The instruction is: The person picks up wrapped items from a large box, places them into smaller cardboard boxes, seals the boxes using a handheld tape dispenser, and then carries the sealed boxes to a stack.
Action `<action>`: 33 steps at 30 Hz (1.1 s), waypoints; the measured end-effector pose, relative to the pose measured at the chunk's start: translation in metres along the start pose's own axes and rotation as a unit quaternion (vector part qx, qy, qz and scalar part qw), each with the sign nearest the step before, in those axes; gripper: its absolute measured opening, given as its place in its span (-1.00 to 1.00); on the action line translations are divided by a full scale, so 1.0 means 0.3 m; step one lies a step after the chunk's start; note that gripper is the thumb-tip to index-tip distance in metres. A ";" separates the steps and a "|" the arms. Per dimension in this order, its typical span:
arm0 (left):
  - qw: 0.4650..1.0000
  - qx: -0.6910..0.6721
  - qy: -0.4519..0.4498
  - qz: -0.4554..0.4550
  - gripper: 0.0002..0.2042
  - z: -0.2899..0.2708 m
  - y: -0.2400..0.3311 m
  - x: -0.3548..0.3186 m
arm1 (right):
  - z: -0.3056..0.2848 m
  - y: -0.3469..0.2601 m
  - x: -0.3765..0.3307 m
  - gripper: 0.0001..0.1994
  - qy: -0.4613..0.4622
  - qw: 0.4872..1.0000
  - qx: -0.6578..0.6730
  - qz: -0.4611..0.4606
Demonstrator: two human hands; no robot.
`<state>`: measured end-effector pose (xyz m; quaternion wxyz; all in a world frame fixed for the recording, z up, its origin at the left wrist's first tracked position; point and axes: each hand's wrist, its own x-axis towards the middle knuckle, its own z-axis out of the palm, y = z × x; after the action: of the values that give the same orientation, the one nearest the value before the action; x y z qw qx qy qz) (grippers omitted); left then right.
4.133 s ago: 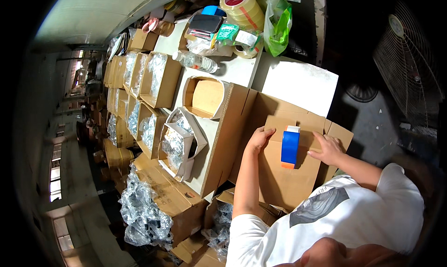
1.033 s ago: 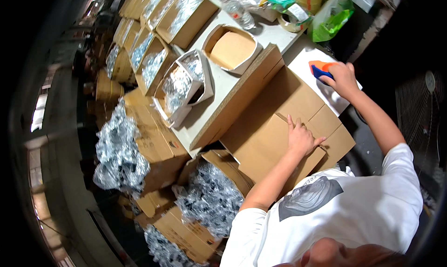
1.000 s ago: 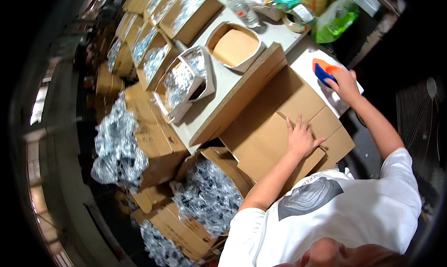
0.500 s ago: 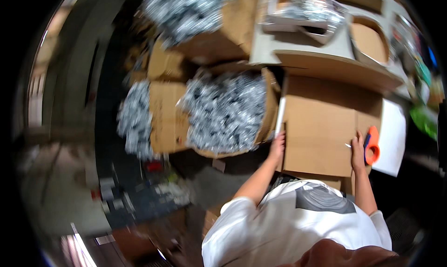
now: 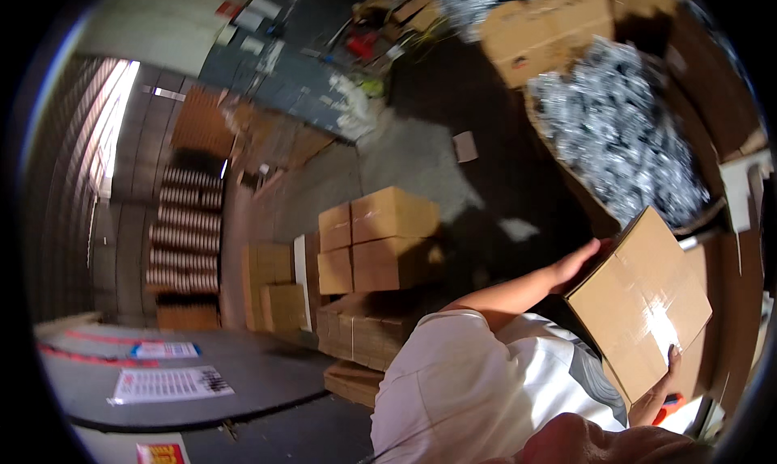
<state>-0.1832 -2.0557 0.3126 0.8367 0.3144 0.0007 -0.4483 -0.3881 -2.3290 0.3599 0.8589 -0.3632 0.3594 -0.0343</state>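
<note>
A closed cardboard box [image 5: 639,294], with shiny clear tape across its top, is tilted in front of my chest. My left hand [image 5: 576,267] presses against its left side, the fingers partly hidden by the box. At the lower right corner my right hand [image 5: 657,393] grips the box, with a fingertip showing on the top face. An orange-handled tool [image 5: 669,407] lies just beyond my right hand, mostly hidden.
A big open carton [image 5: 583,190] of clear-wrapped silvery items stands at the upper right. Taped boxes [image 5: 380,241] are stacked on flattened cardboard [image 5: 364,330] to my left. Farther off are a tall cardboard stack [image 5: 184,229] and a grey surface [image 5: 267,432] with papers.
My view has swung left, bringing the stacked boxes into sight. The box between my hands has gone from level on the worktable to tilted and held up.
</note>
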 end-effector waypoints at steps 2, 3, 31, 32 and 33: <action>0.982 -0.169 0.077 0.018 -0.18 -0.183 0.099 -0.231 | 0.101 0.141 0.111 -0.58 -0.031 0.998 -0.051 -0.003; 0.971 -0.214 0.086 0.065 -0.19 -0.274 0.108 -0.339 | 0.148 0.199 0.159 -0.56 -0.039 0.996 -0.076 -0.012; 0.533 -0.281 0.628 0.493 -0.46 -1.743 0.096 -2.492 | 1.140 1.424 0.427 -0.36 -0.225 0.420 -0.876 0.070; 0.519 -0.285 0.645 0.483 -0.47 -1.784 0.098 -2.510 | 1.139 1.384 0.413 -0.39 -0.187 0.418 -0.884 0.094; 0.504 -0.291 0.662 0.472 -0.48 -1.815 0.089 -2.522 | 1.149 1.329 0.390 -0.42 -0.147 0.412 -0.892 0.119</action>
<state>-0.4626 -1.1909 0.1041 0.7241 0.2119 0.5370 0.3774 -0.1609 -1.8673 0.1966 0.0866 -0.8775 0.0955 0.4619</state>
